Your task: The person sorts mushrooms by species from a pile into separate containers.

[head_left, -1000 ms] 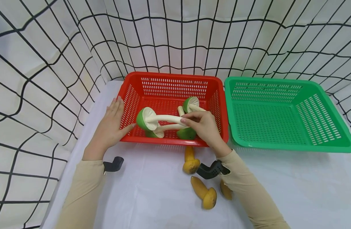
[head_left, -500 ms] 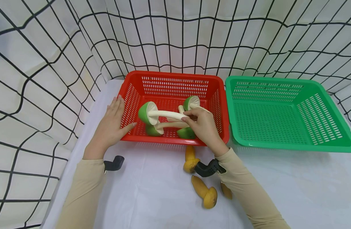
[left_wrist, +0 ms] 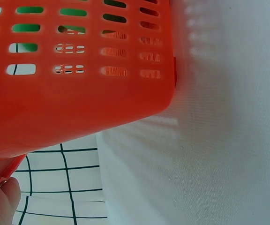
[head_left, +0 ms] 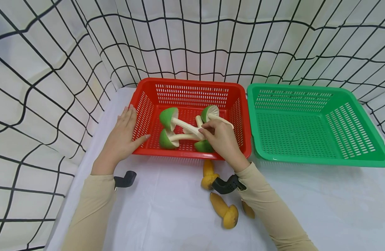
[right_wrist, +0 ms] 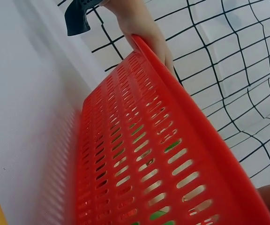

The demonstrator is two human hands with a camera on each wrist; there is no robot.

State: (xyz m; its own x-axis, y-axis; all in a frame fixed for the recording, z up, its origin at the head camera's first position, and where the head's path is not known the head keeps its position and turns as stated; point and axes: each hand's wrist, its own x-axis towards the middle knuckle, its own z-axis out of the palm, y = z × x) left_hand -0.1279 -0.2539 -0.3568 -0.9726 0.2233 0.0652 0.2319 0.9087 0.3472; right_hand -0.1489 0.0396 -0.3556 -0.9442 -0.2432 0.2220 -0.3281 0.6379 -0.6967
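Part of 1 yellow mushroom [head_left: 248, 210], in front of the red basket [head_left: 180, 152], is covered by the right sleeve [head_left: 271, 205]; inside the basket, 1 green cap [head_left: 204, 146] is partly hidden by the right hand [head_left: 222, 139]. And now the grip: a green-capped mushroom [head_left: 187, 127] is pinched by its pale stem between right thumb and fingers, within the basket's rim. The left hand [head_left: 120, 139] is laid flat, uncurled, against the basket's left rim. From the right wrist, green patches [right_wrist: 173, 145] are glimpsed through the basket's slots; from the left wrist, the basket's outer wall is shown, the left hand cut off beside it.
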